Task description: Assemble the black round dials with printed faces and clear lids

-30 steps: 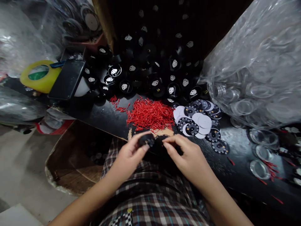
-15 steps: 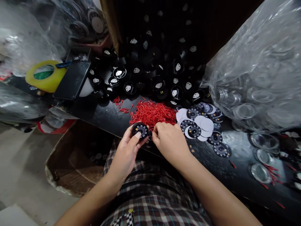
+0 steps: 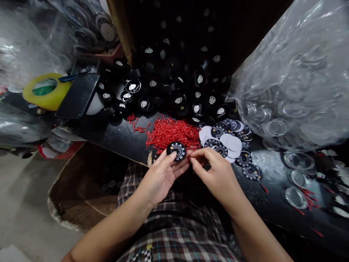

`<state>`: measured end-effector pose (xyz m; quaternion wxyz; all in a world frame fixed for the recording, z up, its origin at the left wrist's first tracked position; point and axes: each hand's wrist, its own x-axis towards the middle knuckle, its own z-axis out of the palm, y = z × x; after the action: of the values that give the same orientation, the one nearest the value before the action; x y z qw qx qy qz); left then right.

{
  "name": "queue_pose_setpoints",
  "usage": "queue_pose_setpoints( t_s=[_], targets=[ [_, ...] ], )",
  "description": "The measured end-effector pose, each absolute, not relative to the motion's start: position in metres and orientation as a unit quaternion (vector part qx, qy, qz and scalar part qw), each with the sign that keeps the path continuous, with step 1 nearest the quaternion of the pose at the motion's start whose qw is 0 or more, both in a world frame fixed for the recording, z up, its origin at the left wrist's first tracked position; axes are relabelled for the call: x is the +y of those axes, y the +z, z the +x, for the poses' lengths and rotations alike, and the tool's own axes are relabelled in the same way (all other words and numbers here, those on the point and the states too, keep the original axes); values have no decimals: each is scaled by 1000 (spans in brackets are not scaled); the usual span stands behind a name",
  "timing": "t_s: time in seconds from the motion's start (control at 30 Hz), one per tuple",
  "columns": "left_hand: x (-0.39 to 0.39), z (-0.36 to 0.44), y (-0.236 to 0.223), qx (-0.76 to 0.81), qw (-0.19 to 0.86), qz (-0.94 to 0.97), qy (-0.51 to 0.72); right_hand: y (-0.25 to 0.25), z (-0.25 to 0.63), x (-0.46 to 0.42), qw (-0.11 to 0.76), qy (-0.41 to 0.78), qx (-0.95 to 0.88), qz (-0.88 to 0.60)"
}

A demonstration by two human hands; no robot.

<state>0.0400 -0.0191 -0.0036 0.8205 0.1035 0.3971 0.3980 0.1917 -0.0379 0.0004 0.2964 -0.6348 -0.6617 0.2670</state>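
Note:
My left hand (image 3: 160,176) holds a small round black gauge body with a printed dial (image 3: 176,150) face up, thumb on its rim. My right hand (image 3: 215,174) is right beside it, fingertips pinched together close to the dial; what they hold is too small to make out. Just beyond the hands lies a heap of small red pointer needles (image 3: 171,133) on the black worktop (image 3: 117,133). To the right of the heap sits a spread of round printed dial faces (image 3: 231,143), some face down and white.
Several black gauge housings (image 3: 174,91) are piled at the back. A clear bag of transparent lens covers (image 3: 294,83) fills the right; loose covers (image 3: 296,196) lie near it. A phone (image 3: 77,95) and yellow tape roll (image 3: 46,91) sit left. A cardboard box (image 3: 84,189) stands below the table.
The dial part was turned face up in my left hand. My right hand reached to the red needle heap, then came back beside the dial with fingertips pinched.

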Motion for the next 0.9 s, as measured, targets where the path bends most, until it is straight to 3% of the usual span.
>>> queue_pose_setpoints(
  t_s=[0.2, 0.33, 0.9],
  targets=[
    [-27, 48, -3, 382, 785, 201, 444, 6, 198, -40, 289, 256, -652, -652],
    [-23, 52, -7, 394, 747, 241, 478, 14, 198, -42, 338, 299, -633, -629],
    [-24, 55, -4, 444, 652, 470, 395, 20, 194, -45, 310, 260, -665, -628]
  ],
)
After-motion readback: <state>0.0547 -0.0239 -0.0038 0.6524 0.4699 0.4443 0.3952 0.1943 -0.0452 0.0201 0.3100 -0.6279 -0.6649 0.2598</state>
